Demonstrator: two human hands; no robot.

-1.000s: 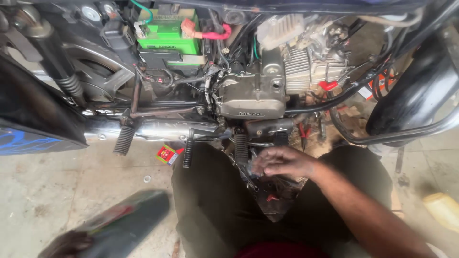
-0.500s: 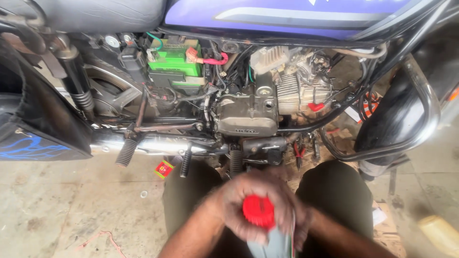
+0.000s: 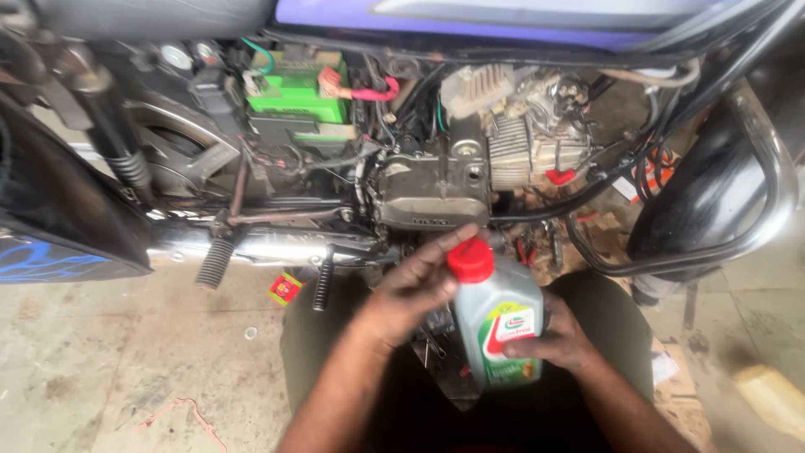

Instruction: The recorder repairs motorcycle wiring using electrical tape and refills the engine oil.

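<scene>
Right hand (image 3: 560,335) grips the grey oil bottle (image 3: 501,329), left-hand fingers (image 3: 436,260) pinching its red cap (image 3: 470,258), not yet off.

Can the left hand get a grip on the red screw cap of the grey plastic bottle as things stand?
Probably yes. The left hand is already at the red screw cap, fingers curled beside it, with nothing between them. The right hand holds the grey plastic bottle upright.

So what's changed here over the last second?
The right hand, earlier reaching under the engine, now grips a grey bottle by its body. The left hand has come in to its red cap. The motorcycle and green battery stayed put.
</scene>
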